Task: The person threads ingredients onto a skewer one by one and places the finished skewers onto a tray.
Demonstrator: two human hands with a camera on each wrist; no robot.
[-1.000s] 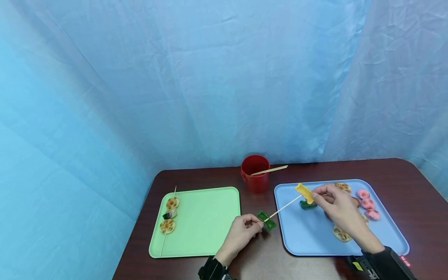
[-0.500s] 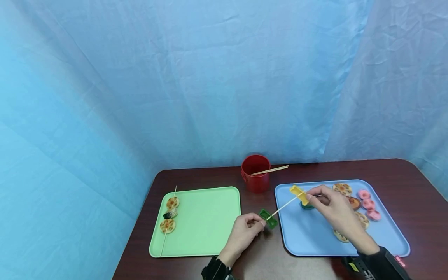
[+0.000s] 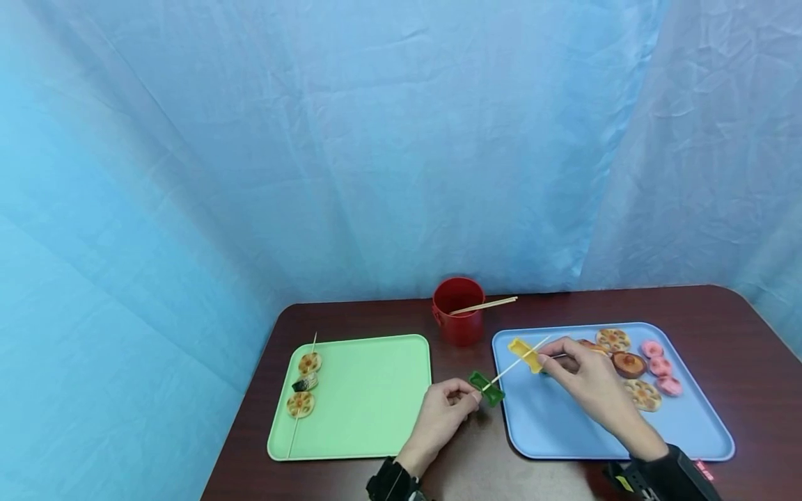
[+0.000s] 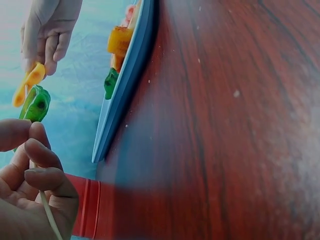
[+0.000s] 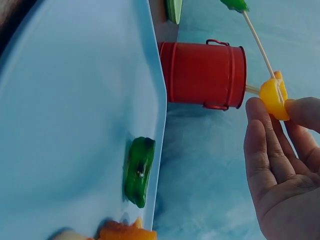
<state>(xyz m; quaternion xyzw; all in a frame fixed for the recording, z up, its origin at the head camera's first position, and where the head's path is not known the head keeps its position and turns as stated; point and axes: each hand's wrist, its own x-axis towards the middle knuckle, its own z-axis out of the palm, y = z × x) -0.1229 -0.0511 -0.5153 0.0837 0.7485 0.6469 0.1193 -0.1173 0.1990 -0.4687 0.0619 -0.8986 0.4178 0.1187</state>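
My left hand [image 3: 438,421] pinches a thin wooden skewer [image 3: 506,369] close to a green pepper piece [image 3: 492,396] threaded on it. Farther up the stick sits a yellow pepper piece [image 3: 520,352], its edge pinched between thumb and fingers of my right hand [image 3: 583,379]. The stick's tip sticks out past the yellow piece. In the left wrist view, the skewer's lower end [image 4: 49,215] runs through the curled left fingers. Another green pepper piece [image 5: 140,172] lies on the blue tray [image 3: 551,431], mostly hidden in the head view.
Several pieces share the blue tray: pink rings [image 3: 660,366], a brown mushroom-like slice [image 3: 629,364] and lotus root slices [image 3: 642,395]. A red cup [image 3: 460,328] holding sticks [image 3: 495,303] stands behind. On the left, a green tray [image 3: 370,403] bears a loaded skewer [image 3: 305,382].
My right hand has moved left and slightly down, bringing the yellow pepper piece farther along the skewer toward the green one. The left hand has shifted slightly right.
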